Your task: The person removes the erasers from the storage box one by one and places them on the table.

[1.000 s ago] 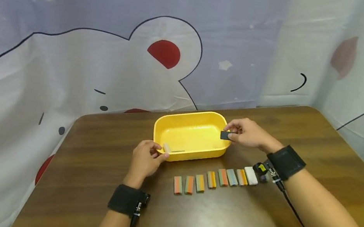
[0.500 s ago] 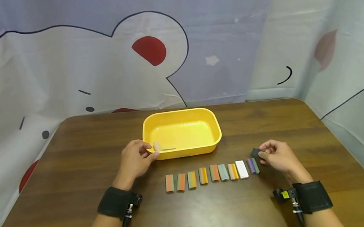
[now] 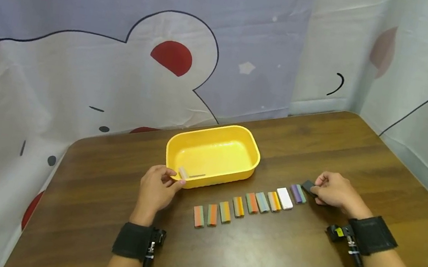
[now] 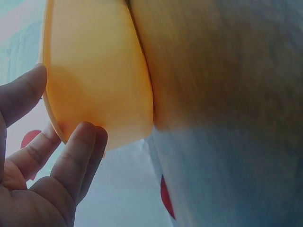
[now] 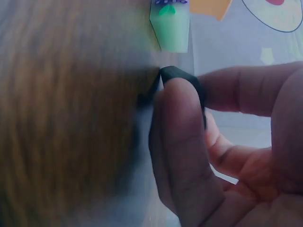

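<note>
My left hand (image 3: 154, 190) pinches the near left rim of a yellow plastic basin (image 3: 228, 180). In the left wrist view the thumb lies at the rim and fingers press the basin's outer wall (image 4: 99, 80). My right hand (image 3: 335, 190) pinches a small black rectangular block (image 3: 307, 186) between thumb and fingers, low at the table. It is tilted, beside a purple and green block (image 3: 298, 193) at the right end of a row. Whether the black block touches the table cannot be told.
Left along the row lie a white block (image 3: 284, 198) and several two-toned blocks, the leftmost an orange and green block (image 3: 199, 216). A pale strip (image 3: 183, 172) shows at the basin's near left corner. A printed curtain (image 3: 260, 43) hangs behind the wooden table (image 3: 244, 262).
My right hand has carried the black block from the basin's right rim rightward and down to the row's right end. My left hand stays at the basin rim. The head view has shifted.
</note>
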`<move>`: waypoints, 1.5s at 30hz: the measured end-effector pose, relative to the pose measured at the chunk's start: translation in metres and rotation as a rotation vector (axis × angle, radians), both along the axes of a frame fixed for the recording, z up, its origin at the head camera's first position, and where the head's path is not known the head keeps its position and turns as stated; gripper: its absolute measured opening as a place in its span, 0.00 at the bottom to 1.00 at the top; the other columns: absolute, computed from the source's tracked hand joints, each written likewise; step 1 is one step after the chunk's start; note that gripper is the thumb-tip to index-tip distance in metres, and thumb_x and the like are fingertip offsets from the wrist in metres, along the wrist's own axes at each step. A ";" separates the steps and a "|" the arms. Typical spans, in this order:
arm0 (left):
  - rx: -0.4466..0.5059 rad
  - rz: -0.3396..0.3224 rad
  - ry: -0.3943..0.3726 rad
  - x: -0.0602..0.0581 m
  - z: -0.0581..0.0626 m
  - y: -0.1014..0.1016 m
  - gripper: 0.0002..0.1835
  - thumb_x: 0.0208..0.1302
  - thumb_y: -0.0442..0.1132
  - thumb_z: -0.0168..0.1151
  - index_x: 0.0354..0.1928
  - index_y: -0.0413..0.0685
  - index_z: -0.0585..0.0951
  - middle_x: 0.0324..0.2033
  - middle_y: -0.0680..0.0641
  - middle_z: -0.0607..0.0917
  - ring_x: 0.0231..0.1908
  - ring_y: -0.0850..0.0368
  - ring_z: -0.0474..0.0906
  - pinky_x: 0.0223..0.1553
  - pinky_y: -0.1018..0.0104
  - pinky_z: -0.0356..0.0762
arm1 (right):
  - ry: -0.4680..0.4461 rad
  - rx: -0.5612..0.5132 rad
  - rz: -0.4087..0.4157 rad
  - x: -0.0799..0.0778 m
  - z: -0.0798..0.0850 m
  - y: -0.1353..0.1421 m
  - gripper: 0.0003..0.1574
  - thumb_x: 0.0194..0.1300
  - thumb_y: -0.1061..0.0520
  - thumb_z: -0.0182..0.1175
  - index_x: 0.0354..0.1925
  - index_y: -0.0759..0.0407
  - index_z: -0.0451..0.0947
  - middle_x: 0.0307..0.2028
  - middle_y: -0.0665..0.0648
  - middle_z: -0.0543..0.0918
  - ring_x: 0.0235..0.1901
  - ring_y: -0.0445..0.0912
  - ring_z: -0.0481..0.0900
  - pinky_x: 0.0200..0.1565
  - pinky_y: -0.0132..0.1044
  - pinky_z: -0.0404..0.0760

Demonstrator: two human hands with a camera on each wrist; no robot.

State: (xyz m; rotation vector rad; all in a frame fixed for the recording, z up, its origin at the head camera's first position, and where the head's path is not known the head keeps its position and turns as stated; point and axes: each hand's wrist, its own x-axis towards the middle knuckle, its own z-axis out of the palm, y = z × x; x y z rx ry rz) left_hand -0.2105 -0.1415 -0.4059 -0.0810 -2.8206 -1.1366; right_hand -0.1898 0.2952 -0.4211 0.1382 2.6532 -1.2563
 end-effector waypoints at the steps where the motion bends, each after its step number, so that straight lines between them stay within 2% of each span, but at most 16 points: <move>1: -0.004 0.001 0.003 0.001 0.000 -0.001 0.19 0.58 0.44 0.72 0.44 0.38 0.82 0.58 0.37 0.73 0.48 0.43 0.78 0.48 0.54 0.80 | -0.007 0.012 0.012 0.001 0.000 0.000 0.10 0.63 0.61 0.59 0.35 0.67 0.69 0.25 0.57 0.78 0.23 0.46 0.80 0.26 0.38 0.80; 8: -0.023 0.010 0.019 0.006 0.000 -0.003 0.19 0.57 0.45 0.73 0.43 0.38 0.82 0.58 0.38 0.74 0.48 0.45 0.79 0.47 0.54 0.81 | -0.032 0.055 0.079 0.005 0.000 -0.001 0.12 0.63 0.59 0.61 0.29 0.63 0.69 0.19 0.53 0.77 0.21 0.45 0.79 0.26 0.38 0.78; 17: -0.041 -0.038 0.056 0.006 -0.002 0.003 0.19 0.59 0.43 0.71 0.47 0.37 0.82 0.58 0.38 0.75 0.48 0.46 0.80 0.46 0.57 0.82 | -0.007 0.093 0.111 0.009 0.000 0.005 0.10 0.62 0.61 0.60 0.28 0.63 0.69 0.17 0.52 0.78 0.20 0.45 0.80 0.25 0.38 0.78; 20: -0.046 -0.072 0.050 0.006 -0.002 0.003 0.20 0.60 0.42 0.71 0.51 0.37 0.81 0.60 0.38 0.73 0.50 0.45 0.79 0.46 0.59 0.81 | -0.004 0.102 0.117 0.010 -0.002 0.005 0.10 0.62 0.60 0.60 0.28 0.62 0.70 0.17 0.51 0.78 0.20 0.45 0.80 0.25 0.38 0.77; 24: -0.021 -0.132 -0.003 0.005 0.000 0.004 0.23 0.61 0.40 0.70 0.55 0.36 0.78 0.64 0.37 0.70 0.53 0.44 0.78 0.48 0.60 0.80 | -0.009 0.105 0.116 0.010 -0.003 0.006 0.10 0.62 0.60 0.61 0.29 0.62 0.70 0.17 0.51 0.78 0.20 0.45 0.80 0.24 0.37 0.76; 28: -0.019 -0.195 -0.059 0.006 0.002 0.008 0.27 0.61 0.40 0.69 0.59 0.37 0.76 0.67 0.38 0.66 0.54 0.43 0.77 0.49 0.59 0.79 | -0.013 0.112 0.121 0.010 -0.005 0.006 0.10 0.63 0.59 0.61 0.29 0.62 0.70 0.18 0.51 0.78 0.20 0.45 0.79 0.24 0.37 0.76; 33: -0.030 -0.279 -0.086 0.006 0.002 0.012 0.30 0.61 0.40 0.69 0.64 0.38 0.73 0.69 0.39 0.63 0.56 0.43 0.75 0.51 0.58 0.78 | 0.007 0.160 0.150 0.010 -0.005 0.011 0.11 0.63 0.58 0.61 0.28 0.61 0.71 0.17 0.50 0.78 0.20 0.45 0.78 0.24 0.38 0.74; 37: -0.024 -0.314 -0.117 0.003 0.004 0.018 0.34 0.61 0.40 0.69 0.67 0.38 0.69 0.71 0.40 0.60 0.58 0.43 0.73 0.52 0.58 0.78 | 0.095 0.243 0.148 0.008 0.005 0.019 0.11 0.64 0.56 0.60 0.27 0.59 0.72 0.17 0.49 0.77 0.19 0.45 0.75 0.23 0.38 0.71; 40: -0.025 -0.327 -0.125 -0.001 0.005 0.023 0.36 0.62 0.41 0.68 0.69 0.39 0.66 0.72 0.41 0.57 0.59 0.43 0.72 0.53 0.58 0.77 | 0.201 0.232 0.125 0.003 0.018 0.016 0.11 0.65 0.57 0.61 0.29 0.61 0.73 0.19 0.51 0.77 0.20 0.46 0.76 0.21 0.36 0.71; 42: -0.026 -0.332 -0.128 -0.004 0.005 0.025 0.36 0.62 0.41 0.68 0.69 0.38 0.65 0.72 0.40 0.56 0.60 0.43 0.72 0.53 0.58 0.77 | 0.282 0.198 0.133 -0.002 0.025 0.005 0.10 0.65 0.57 0.62 0.31 0.61 0.74 0.22 0.52 0.79 0.21 0.46 0.77 0.21 0.35 0.72; 45: -0.039 -0.332 -0.144 -0.006 0.005 0.026 0.37 0.62 0.41 0.69 0.70 0.38 0.65 0.73 0.39 0.55 0.60 0.43 0.71 0.54 0.58 0.76 | 0.380 0.156 0.197 -0.012 0.035 -0.022 0.09 0.65 0.58 0.64 0.35 0.62 0.76 0.28 0.54 0.80 0.26 0.45 0.80 0.26 0.34 0.77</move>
